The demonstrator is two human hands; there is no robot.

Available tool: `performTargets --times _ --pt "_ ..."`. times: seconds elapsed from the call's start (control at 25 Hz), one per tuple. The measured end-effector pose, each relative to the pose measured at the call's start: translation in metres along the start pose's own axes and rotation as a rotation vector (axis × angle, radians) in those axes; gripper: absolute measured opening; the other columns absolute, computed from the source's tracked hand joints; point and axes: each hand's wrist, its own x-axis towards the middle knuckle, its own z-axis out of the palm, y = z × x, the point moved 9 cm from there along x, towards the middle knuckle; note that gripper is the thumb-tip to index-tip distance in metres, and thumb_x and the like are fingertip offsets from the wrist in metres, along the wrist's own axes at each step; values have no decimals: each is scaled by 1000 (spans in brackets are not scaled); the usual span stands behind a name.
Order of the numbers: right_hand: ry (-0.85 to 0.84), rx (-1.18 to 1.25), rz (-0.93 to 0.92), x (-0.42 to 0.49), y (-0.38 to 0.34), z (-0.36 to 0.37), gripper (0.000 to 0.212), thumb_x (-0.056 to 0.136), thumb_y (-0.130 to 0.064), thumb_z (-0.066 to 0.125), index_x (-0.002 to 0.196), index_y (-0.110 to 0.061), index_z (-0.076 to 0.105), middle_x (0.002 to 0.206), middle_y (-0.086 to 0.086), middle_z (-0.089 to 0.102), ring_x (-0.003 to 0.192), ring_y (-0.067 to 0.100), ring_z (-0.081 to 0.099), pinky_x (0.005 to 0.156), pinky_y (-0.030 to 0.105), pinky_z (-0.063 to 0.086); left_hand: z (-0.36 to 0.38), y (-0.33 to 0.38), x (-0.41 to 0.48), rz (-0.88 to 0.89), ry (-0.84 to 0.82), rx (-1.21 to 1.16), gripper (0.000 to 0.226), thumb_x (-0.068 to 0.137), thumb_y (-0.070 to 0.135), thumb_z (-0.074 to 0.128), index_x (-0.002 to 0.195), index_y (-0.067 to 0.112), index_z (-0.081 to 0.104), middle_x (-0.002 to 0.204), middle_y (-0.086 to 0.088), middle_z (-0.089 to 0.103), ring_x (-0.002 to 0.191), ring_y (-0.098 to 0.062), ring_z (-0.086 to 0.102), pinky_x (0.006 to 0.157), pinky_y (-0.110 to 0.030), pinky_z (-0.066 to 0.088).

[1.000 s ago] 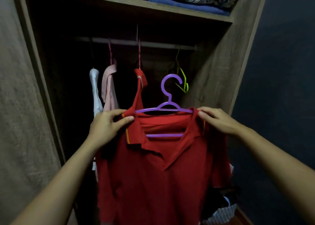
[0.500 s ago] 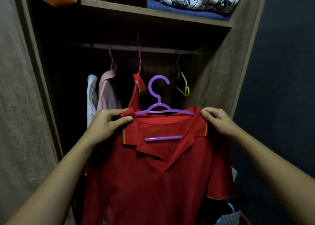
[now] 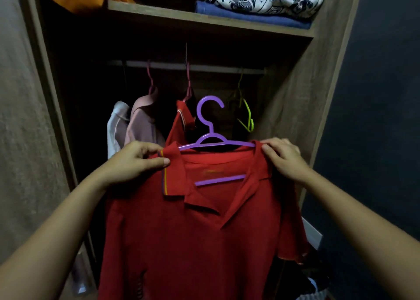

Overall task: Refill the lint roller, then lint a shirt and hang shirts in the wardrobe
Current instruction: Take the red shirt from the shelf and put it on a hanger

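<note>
Red polo shirt (image 3: 181, 243): already threaded onto purple plastic hanger (image 3: 211, 138); held up at centre frame, in front of open wardrobe (image 3: 293, 122), not yet on rail (image 3: 204, 67).

Judged late in the hanging stage. No lint roller in view, so refill and linting not verifiable from here. Remaining, by estimate: lift hook to rail at upper centre, seat it in the gap between second red shirt (image 3: 181, 120) and empty green hanger (image 3: 246, 115), then release.

Gripped at both shoulders. Left hand (image 3: 136, 161), centre left: pinching collar edge, thumb over fabric. Right hand (image 3: 284, 159), centre right: curled over opposite shoulder, apparently clamping fabric to hanger arm.

Appearance: deep red knit, collar spread open with striped trim along the edge, placket unbuttoned, short sleeves drooping, body hanging limp to bottom of frame. Faint light marks near lower edge, centre left; nature not discernible.
</note>
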Motion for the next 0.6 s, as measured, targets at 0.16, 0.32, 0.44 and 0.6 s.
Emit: performTargets --times 0.16,0.32,0.44,0.6 --pt "25 109 -120 4 -65 12 29 92 -28 51 117 -13 51 104 4 62 91 18 57 81 17 40 -1 11 -3 1 153 112 12 87 26 64 82 18 72 76 -4 74 63 -3 58 62 -26 48" --pt "-366 899 279 0 -98 80 28 96 -18 46 122 -9 42 110 6 62 79 8 59 81 19 46 9 33 0 -1 204 234 41 81 51 52 84 13 68 75 -12 70 65 -9 53 69 -42 49" --pt "-313 1088 319 20 -100 89 14 93 -6 47 82 -13 52 83 -2 67 75 3 61 89 22 44 26 53 3 5 176 397 47 80 54 42 92 17 68 70 -4 67 64 -7 57 70 -37 47" --pt "-202 1168 362 41 -90 83 14 89 -12 57 75 -12 56 72 1 65 63 9 61 60 12 50 37 59 16 -78 79 427 37 87 59 45 107 36 65 80 4 73 72 6 64 77 -25 49"
